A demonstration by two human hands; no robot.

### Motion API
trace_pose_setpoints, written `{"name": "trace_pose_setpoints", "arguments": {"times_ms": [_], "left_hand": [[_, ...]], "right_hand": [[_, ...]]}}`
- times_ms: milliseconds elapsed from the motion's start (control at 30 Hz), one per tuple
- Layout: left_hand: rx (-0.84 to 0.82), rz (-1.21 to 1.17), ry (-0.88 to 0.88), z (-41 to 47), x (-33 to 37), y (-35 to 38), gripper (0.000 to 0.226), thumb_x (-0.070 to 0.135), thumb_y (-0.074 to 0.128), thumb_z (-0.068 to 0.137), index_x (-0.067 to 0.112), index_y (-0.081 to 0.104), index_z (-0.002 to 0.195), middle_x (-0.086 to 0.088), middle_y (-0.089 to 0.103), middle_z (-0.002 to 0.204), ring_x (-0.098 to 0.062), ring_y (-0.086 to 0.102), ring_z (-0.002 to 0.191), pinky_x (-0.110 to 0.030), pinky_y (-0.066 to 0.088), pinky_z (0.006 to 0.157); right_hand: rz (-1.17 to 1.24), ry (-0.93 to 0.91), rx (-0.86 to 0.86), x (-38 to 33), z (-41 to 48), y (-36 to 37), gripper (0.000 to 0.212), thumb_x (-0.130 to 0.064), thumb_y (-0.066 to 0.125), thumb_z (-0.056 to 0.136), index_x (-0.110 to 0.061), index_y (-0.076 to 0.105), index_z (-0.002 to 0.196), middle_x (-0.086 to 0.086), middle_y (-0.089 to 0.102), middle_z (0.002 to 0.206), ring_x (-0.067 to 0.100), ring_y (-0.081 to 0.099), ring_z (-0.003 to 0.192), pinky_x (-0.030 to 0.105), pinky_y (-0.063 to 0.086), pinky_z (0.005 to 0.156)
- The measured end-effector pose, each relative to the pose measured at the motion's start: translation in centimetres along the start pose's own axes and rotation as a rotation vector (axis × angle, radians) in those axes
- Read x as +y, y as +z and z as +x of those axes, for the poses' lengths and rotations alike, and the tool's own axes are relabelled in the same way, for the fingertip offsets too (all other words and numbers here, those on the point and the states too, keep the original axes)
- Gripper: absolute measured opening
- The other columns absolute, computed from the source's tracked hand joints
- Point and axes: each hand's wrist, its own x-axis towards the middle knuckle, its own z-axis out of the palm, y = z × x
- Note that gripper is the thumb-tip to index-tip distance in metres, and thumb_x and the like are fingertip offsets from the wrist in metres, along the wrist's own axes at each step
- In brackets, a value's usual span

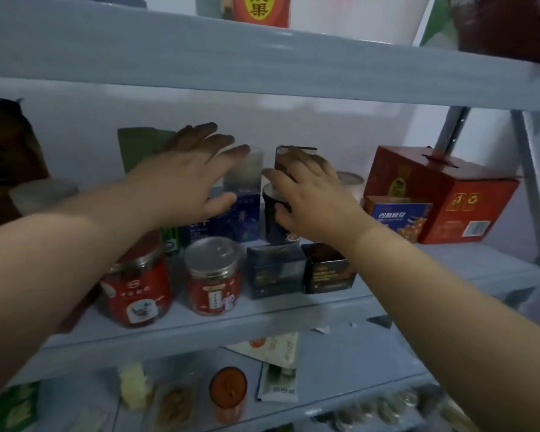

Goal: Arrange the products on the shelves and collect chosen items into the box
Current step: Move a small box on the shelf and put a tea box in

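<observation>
In front of me stands a pale blue-grey rack (pixel 138 51) of shelves, set against a plain white wall (pixel 75 120). A grey metal upright (pixel 527 182) and a slanted brace (pixel 452 129) show at its right. The light is dim and cool.

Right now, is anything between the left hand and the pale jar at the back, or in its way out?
Nothing visible between them: the left hand is at the pale jar. On the way out, the blue box stands directly in front of it, and a red jar in front of that.
</observation>
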Motion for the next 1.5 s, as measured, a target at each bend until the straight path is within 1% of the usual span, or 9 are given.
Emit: {"name": "trace_pose_setpoints", "arguments": {"times_ms": [100, 500, 633, 800, 1000, 1133, 1200, 1267, 1500], "left_hand": [[-0.059, -0.021, -0.021, 2.9, 0.9, 0.6, 0.085, 0.073, 0.033, 0.092, 0.031, 0.01, 0.163, -0.004, 0.015, 0.169, -0.027, 0.006, 0.156, -0.043, 0.009, 0.127], [-0.202, -0.076, 0.082, 21.5, 0.8, 5.9, 0.093, 0.067, 0.059, 0.089, 0.018, 0.024, 0.16, -0.014, 0.034, 0.16, -0.036, 0.03, 0.146, -0.054, 0.033, 0.117], [-0.256, -0.093, 0.02, 26.1, 2.3, 8.1, 0.07, 0.053, 0.069, 0.091, 0.013, 0.045, 0.142, -0.016, 0.053, 0.137, -0.032, 0.05, 0.123, -0.046, 0.05, 0.096], [-0.347, -0.114, -0.084, 28.7, 4.2, 10.2, 0.068, 0.041, 0.077, 0.087, 0.005, 0.039, 0.13, -0.009, 0.052, 0.094, -0.025, 0.054, 0.086, -0.036, 0.043, 0.066], [-0.329, -0.134, -0.176, 28.9, 5.5, 11.1, 0.07, 0.029, 0.08, 0.084, 0.008, 0.032, 0.132, -0.016, 0.056, 0.11, -0.029, 0.057, 0.095, -0.041, 0.05, 0.072], [-0.264, -0.14, -0.207, 27.8, 6.8, 10.7, 0.061, 0.043, 0.066, 0.088, 0.016, 0.043, 0.137, -0.012, 0.053, 0.129, -0.031, 0.05, 0.116, -0.047, 0.05, 0.095], [-0.178, -0.141, -0.257, 26.7, 7.6, 10.1, 0.041, 0.044, 0.059, 0.09, 0.013, 0.054, 0.117, -0.013, 0.058, 0.12, -0.032, 0.05, 0.111, -0.048, 0.048, 0.095], [-0.058, -0.104, -0.313, 25.1, 8.6, 9.3, 0.054, 0.046, 0.066, 0.085, 0.009, 0.054, 0.123, -0.016, 0.052, 0.122, -0.036, 0.045, 0.116, -0.053, 0.047, 0.095], [0.525, 0.065, -0.456, 19.0, 13.5, 6.1, 0.057, 0.003, 0.066, 0.077, 0.004, 0.055, 0.133, -0.027, 0.054, 0.127, -0.048, 0.05, 0.115, -0.052, 0.044, 0.093]], "right_hand": [[0.013, -0.014, -0.048, 3.6, 0.4, 1.2, 0.059, -0.031, 0.061, 0.086, -0.013, 0.056, 0.142, 0.019, 0.049, 0.152, 0.041, 0.037, 0.146, 0.059, 0.031, 0.116], [0.014, 0.024, 0.015, 11.6, 2.5, 6.6, 0.056, -0.038, 0.046, 0.087, -0.004, 0.066, 0.127, 0.026, 0.063, 0.131, 0.051, 0.055, 0.128, 0.065, 0.044, 0.102], [0.044, 0.061, 0.007, 12.9, 3.1, 7.2, 0.052, -0.031, 0.065, 0.088, -0.006, 0.063, 0.134, 0.024, 0.061, 0.135, 0.047, 0.05, 0.134, 0.058, 0.041, 0.106], [0.088, 0.061, -0.013, 14.2, 2.9, 7.6, 0.056, -0.039, 0.046, 0.087, -0.005, 0.068, 0.125, 0.024, 0.063, 0.13, 0.046, 0.054, 0.128, 0.055, 0.046, 0.099], [0.166, -0.005, 0.066, 15.3, 2.8, 7.2, 0.047, -0.033, 0.051, 0.082, -0.003, 0.069, 0.115, 0.021, 0.066, 0.113, 0.042, 0.061, 0.109, 0.05, 0.052, 0.085], [0.208, -0.025, 0.13, 16.9, 1.7, 6.6, 0.05, -0.029, 0.057, 0.081, -0.003, 0.068, 0.123, 0.024, 0.064, 0.122, 0.043, 0.058, 0.119, 0.051, 0.049, 0.092], [0.221, -0.054, 0.191, 17.7, 0.9, 6.5, 0.048, -0.029, 0.055, 0.082, -0.001, 0.069, 0.119, 0.026, 0.064, 0.121, 0.046, 0.059, 0.118, 0.054, 0.051, 0.091], [0.242, -0.066, 0.266, 18.3, 0.0, 6.2, 0.049, -0.033, 0.05, 0.083, -0.001, 0.071, 0.114, 0.027, 0.064, 0.122, 0.047, 0.059, 0.121, 0.055, 0.05, 0.093], [0.382, -0.009, 0.366, 20.6, -3.9, 3.5, 0.048, -0.034, 0.053, 0.087, -0.01, 0.066, 0.126, 0.021, 0.055, 0.14, 0.04, 0.047, 0.136, 0.048, 0.042, 0.107]]}}
